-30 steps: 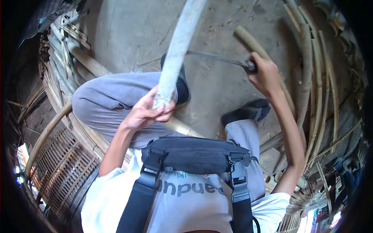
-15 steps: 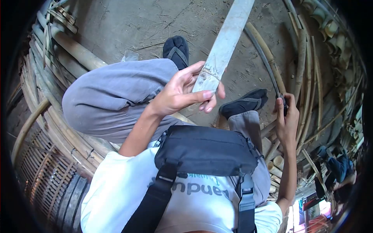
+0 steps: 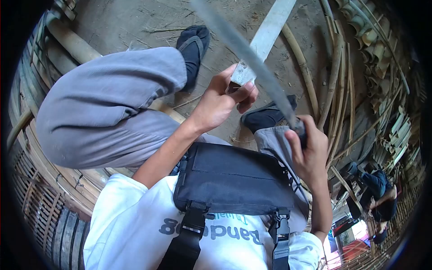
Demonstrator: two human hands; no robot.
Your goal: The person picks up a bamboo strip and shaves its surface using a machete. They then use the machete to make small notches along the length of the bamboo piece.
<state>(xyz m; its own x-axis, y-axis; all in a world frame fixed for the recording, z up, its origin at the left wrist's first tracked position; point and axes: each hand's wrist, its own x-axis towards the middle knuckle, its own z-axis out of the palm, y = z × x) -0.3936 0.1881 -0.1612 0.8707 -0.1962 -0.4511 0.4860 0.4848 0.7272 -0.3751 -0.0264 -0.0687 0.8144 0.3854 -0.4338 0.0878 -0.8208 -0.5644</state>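
My left hand (image 3: 215, 104) is closed round the lower end of a wide, pale bamboo slat (image 3: 271, 32), which slants up and away to the right. In my right hand (image 3: 311, 152) is the dark handle of a long-bladed knife (image 3: 265, 76). Its grey blade points up and to the left, and it overlaps the slat just above my left hand in this view. The far end of the slat runs out at the top of the frame.
Bamboo poles (image 3: 72, 40) lie at the left beside a woven bamboo panel (image 3: 38, 198). Long split strips (image 3: 335, 90) lie on the right, near curved bamboo pieces (image 3: 375, 49). Sandalled feet (image 3: 193, 47) rest on the dirt floor. Another person (image 3: 382, 198) is at far right.
My right hand has moved left and swung the knife blade up across the slat. My left hand has shifted its grip on the slat's lower end, which sits slightly higher.
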